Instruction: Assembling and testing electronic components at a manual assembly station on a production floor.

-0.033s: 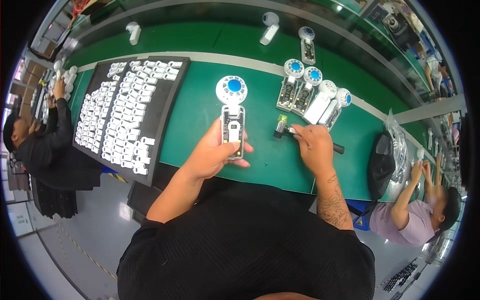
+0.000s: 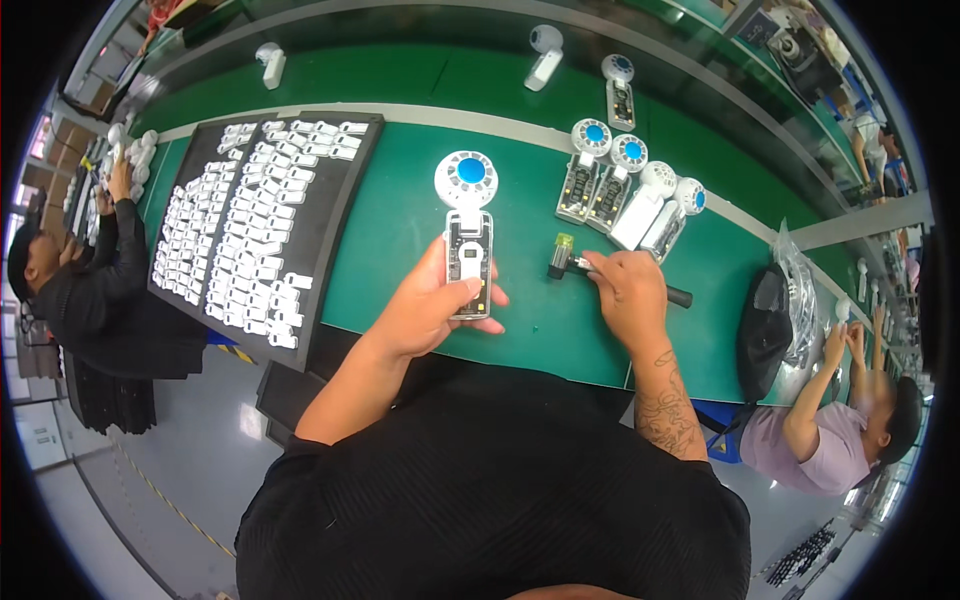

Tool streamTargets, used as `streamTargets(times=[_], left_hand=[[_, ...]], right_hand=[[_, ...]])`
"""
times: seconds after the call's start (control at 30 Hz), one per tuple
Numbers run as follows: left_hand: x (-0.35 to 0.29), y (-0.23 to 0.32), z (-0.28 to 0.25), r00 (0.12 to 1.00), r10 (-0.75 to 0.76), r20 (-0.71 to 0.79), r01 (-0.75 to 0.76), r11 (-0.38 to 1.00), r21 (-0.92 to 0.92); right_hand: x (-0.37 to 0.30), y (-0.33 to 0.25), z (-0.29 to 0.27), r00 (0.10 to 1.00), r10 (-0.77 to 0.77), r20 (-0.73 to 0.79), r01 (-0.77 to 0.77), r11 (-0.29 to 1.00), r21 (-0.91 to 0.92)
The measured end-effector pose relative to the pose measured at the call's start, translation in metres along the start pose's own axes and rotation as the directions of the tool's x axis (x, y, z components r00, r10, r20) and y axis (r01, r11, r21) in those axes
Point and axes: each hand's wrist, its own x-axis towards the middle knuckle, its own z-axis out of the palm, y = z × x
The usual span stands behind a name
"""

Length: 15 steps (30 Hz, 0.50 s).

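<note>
My left hand [image 2: 425, 305] is closed around the lower body of a small handheld fan [image 2: 468, 232], its thumb lying on the front. The fan has a round white head with a blue centre, and its handle stands open in front, baring the inside parts. In my right hand [image 2: 632, 295] is a small hammer [image 2: 558, 260] with one yellow-green face and one dark face. The hammer's black handle passes under my fingers and comes out on the right. Its head is held over the green bench, apart from the fan.
A black tray [image 2: 325, 290] of many small white parts lies at the left. Several more fans [image 2: 607, 195] lie beyond my right hand. A black bag and clear plastic wrap [image 2: 795, 300] sit at the right. One person [image 2: 90, 270] works at each side.
</note>
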Motion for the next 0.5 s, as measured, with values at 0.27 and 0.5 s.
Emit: streamTargets(times=[0.27,0.5], left_hand=[[0.004,-0.009,-0.009,0.999,0.05,0.016,-0.047,0.984,-0.171],[0.007,0.002,-0.005,0.993,0.008,-0.117,-0.018,0.996,-0.086]], right_hand=[[0.003,-0.008,0.008,0.996,0.078,0.043,-0.074,0.993,-0.089],[0.006,-0.007,0.009,0.994,0.082,0.067,-0.073,0.988,-0.139]])
